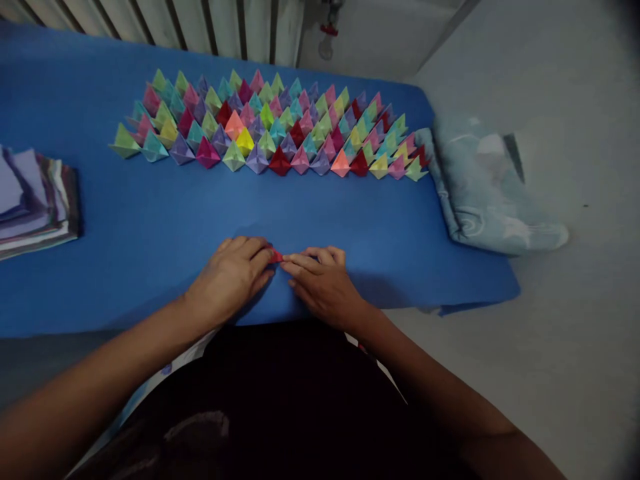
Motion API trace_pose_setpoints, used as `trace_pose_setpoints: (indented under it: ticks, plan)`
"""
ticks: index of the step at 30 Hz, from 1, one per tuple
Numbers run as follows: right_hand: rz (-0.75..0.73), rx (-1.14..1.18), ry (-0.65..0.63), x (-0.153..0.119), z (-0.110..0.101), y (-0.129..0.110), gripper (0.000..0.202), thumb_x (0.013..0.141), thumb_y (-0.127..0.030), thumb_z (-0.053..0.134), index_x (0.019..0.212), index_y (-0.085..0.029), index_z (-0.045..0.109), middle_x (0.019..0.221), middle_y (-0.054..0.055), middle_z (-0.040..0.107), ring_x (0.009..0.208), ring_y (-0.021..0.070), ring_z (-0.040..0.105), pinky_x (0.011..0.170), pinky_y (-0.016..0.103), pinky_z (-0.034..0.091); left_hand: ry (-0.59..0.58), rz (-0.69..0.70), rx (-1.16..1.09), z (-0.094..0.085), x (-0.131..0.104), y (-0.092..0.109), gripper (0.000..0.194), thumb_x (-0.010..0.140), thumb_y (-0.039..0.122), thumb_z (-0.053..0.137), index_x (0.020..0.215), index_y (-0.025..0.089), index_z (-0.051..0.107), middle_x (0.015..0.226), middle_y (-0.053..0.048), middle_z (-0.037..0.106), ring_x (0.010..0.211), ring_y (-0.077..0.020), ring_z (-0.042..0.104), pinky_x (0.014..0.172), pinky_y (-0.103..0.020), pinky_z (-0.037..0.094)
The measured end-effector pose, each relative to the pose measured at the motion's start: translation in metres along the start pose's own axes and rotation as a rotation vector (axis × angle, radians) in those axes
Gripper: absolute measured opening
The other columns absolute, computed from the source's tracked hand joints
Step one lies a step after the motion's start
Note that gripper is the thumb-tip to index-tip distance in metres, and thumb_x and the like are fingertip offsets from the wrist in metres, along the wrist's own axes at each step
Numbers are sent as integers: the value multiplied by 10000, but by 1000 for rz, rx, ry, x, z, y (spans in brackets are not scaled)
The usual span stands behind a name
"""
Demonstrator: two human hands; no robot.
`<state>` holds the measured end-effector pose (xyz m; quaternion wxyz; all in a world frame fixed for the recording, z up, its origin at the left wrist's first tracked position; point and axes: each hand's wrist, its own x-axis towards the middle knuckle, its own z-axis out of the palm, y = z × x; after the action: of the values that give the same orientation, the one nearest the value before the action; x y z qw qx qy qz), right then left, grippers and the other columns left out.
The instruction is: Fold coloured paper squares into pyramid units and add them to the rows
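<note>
A small red piece of folded paper (276,256) lies between my two hands, close to the near edge of the blue table. My left hand (239,270) grips its left side, fingers curled over it. The fingertips of my right hand (323,279) pinch its right end. Most of the paper is hidden under my fingers, so its full shape cannot be made out. Beyond my hands, folded paper boats (257,159) in many colours stand close together in several rows.
At the left lies a stack of paper sheets (37,200), purple ones on top. A folded light-blue patterned cloth (493,193) sits at the table's right end. Behind the blue table (165,200) are a white radiator (225,27) and a red-handled valve (329,30).
</note>
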<state>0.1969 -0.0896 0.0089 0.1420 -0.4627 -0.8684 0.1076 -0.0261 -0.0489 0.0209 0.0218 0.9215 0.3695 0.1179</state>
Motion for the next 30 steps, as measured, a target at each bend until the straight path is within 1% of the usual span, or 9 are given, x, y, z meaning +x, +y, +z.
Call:
trace_pose_setpoints:
  ticks: [2, 7, 9, 13, 17, 19, 21, 25, 30]
  plan:
    - [34, 128, 63, -2, 1, 4, 324, 1014, -288, 480, 1305, -246, 618, 1344, 69, 659, 1192, 265, 549, 986, 477, 380, -44, -5, -124, 4, 9, -11, 233, 970, 262, 509, 1026, 153, 706, 1089, -116, 712, 918, -241, 649, 821, -373, 507]
    - [205, 477, 374, -7, 4, 17, 286, 982, -312, 525, 1221, -248, 669, 1311, 84, 667, 1237, 229, 589, 1050, 444, 453, -166, -19, -368, 5, 20, -31, 183, 912, 278, 556, 958, 192, 711, 985, -71, 701, 872, -203, 648, 792, -319, 502]
    - [223, 538, 403, -7, 5, 19, 261, 965, -300, 545, 1178, -248, 687, 1262, 77, 688, 1221, 222, 605, 1048, 434, 474, -187, -48, -440, 3, 23, -35, 190, 893, 308, 565, 931, 199, 716, 961, -63, 694, 853, -196, 645, 783, -311, 497]
    - [199, 553, 387, -4, 6, 17, 237, 941, -294, 568, 1125, -249, 709, 1192, 73, 710, 1162, 225, 637, 1028, 444, 496, -216, -125, -600, -3, 26, -42, 258, 859, 409, 581, 923, 215, 738, 964, -62, 707, 896, -221, 652, 812, -326, 492]
    - [214, 569, 412, -2, 7, 16, 212, 917, -261, 579, 1079, -251, 715, 1145, 65, 719, 1130, 222, 645, 1020, 440, 495, -253, -248, -702, -7, 29, -44, 323, 819, 459, 584, 986, 240, 753, 956, -43, 742, 902, -234, 669, 820, -323, 486]
    - [226, 586, 425, 0, 8, 13, 194, 903, -246, 581, 1043, -241, 716, 1120, 68, 718, 1116, 217, 643, 1014, 424, 491, -228, -310, -680, -8, 30, -40, 304, 812, 403, 574, 1007, 250, 749, 965, -28, 754, 894, -223, 675, 807, -303, 481]
    - [259, 615, 437, 5, 9, 7, 187, 897, -238, 570, 1022, -233, 710, 1076, 63, 715, 1049, 202, 651, 966, 391, 505, -185, -375, -601, -9, 31, -33, 247, 807, 322, 562, 952, 242, 745, 917, -19, 756, 833, -202, 674, 758, -281, 471]
    - [353, 673, 420, 25, 12, -15, 178, 900, -299, 570, 1024, -222, 673, 933, 33, 689, 788, 146, 627, 758, 297, 514, -97, -514, -446, -10, 29, -10, 159, 828, 248, 572, 855, 202, 721, 789, -29, 737, 691, -182, 647, 668, -279, 446]
    - [422, 637, 324, 48, 9, -38, 199, 913, -416, 577, 989, -234, 600, 783, -15, 632, 681, 138, 588, 630, 261, 441, 185, -531, -446, -10, 16, 19, 196, 850, 185, 580, 978, 210, 726, 977, -58, 769, 880, -210, 700, 791, -305, 504]
